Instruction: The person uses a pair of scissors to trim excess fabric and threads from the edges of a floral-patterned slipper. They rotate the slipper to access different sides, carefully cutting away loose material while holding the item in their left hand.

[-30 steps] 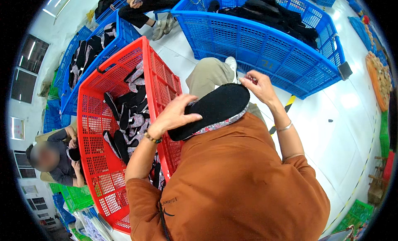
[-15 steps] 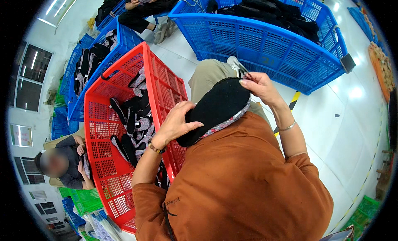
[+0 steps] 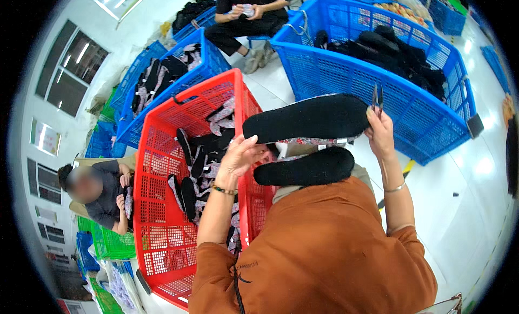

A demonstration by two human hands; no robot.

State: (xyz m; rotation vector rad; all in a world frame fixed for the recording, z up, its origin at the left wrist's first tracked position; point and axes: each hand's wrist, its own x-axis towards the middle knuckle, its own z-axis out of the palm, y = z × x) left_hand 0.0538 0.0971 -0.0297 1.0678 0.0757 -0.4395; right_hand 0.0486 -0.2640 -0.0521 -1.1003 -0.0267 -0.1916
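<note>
A slipper [image 3: 305,119], black sole up with floral fabric along its edge, is stretched level between both hands. My left hand [image 3: 238,158] pinches its left end. At the right end, the fingers of my right hand [image 3: 381,133] close on the slipper and also hold small snips [image 3: 377,97], blades pointing up. Below it a second black-soled slipper [image 3: 305,168] lies on my lap, touched by neither hand. The far side of the held slipper is hidden.
Left of me stands a red crate [image 3: 154,227] with several slippers inside. Ahead right is a blue crate [image 3: 324,79] of black slippers; another blue crate [image 3: 216,57] stands beyond the red one. Two people sit nearby, one ahead [image 3: 251,25], one at left [image 3: 105,198].
The held slipper has risen away from my body and turned from slanting to nearly level, uncovering the second slipper on my lap. The snips now point up. The whole view has shifted.
</note>
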